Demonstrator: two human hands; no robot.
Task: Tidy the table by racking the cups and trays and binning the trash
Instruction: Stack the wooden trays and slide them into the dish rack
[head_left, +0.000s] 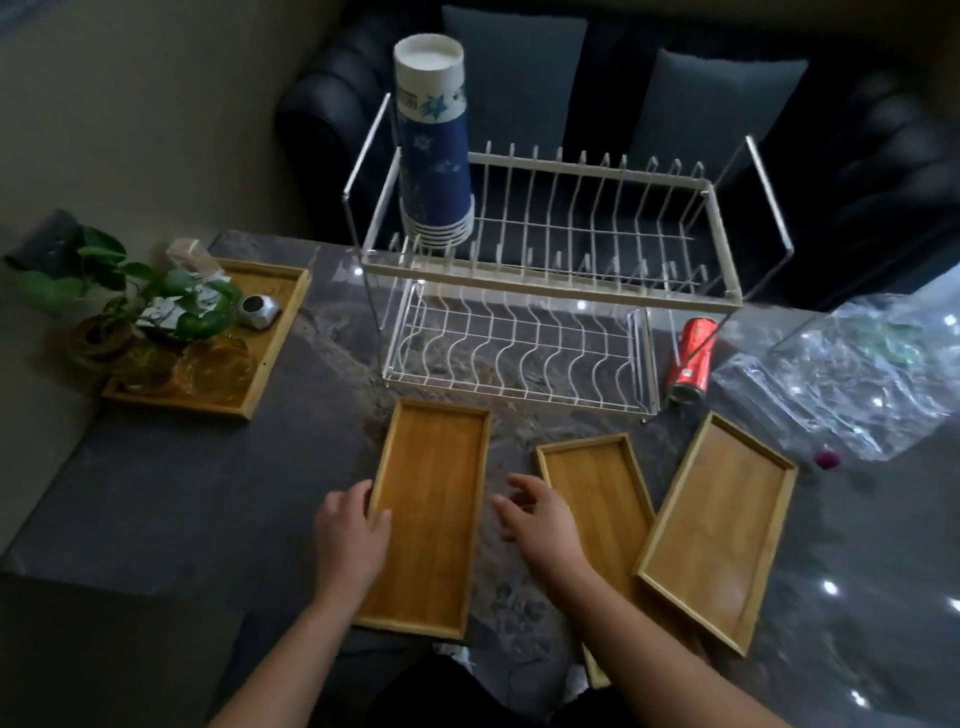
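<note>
Three empty bamboo trays lie on the dark table in front of a two-tier wire dish rack (550, 270): a left tray (431, 499), a middle tray (597, 499) and a right tray (722, 525). My left hand (349, 535) grips the left tray's left rim, thumb over the edge. My right hand (540, 525) hovers with fingers apart between the left and middle trays, holding nothing. A stack of blue-and-white paper cups (434, 150) stands upside down on the rack's upper tier at its left end. A red soda can (691, 358) lies on its side by the rack's right foot.
A larger bamboo tray (270, 343) at the far left carries glass cups (218, 364), a small silver object (258, 310) and a potted plant (130, 301). Crumpled clear plastic (852, 374) sits at the right. A small purple item (827, 458) lies near it. A dark sofa stands behind the table.
</note>
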